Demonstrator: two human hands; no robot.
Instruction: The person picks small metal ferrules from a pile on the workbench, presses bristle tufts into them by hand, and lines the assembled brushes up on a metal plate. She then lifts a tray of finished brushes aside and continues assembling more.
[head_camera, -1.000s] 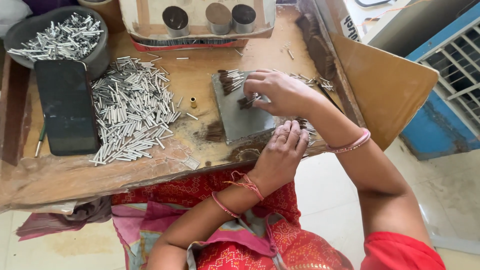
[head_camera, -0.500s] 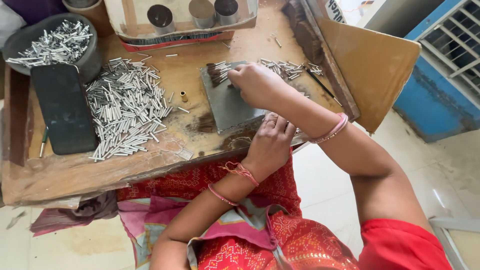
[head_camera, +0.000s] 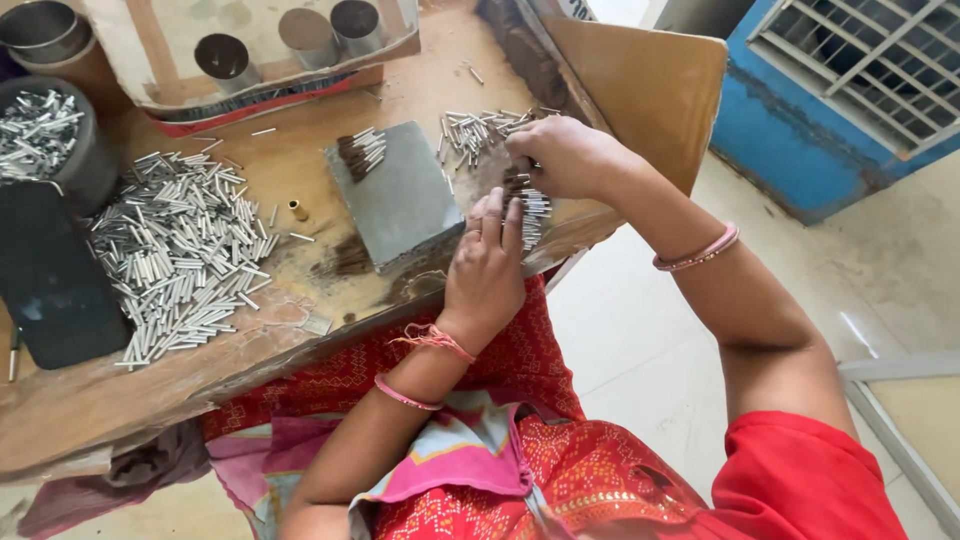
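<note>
Fingers (head_camera: 497, 222) of the left hand (head_camera: 486, 270) were laid flat and close together on a row of small metal tubes (head_camera: 533, 212) at the near edge of the wooden table (head_camera: 90, 400), pressing it down rather than gripping it. Just beyond those fingertips, the right hand (head_camera: 565, 157) was curled, its fingertips pinched on the dark-tipped far end of the same row; how tightly it was closed could not be told. A loose heap of silvery tubes (head_camera: 478, 128) was seen just left of the right hand. Further left of both hands, a grey slab (head_camera: 400, 200) was set, with a small bundle of dark-tipped tubes (head_camera: 362, 152) on its far corner. Well to the left lay a large pile of tubes (head_camera: 180, 250) and a black tray (head_camera: 55, 290). Farthest off, a box holding 3 metal cups (head_camera: 290, 35) was placed.
</note>
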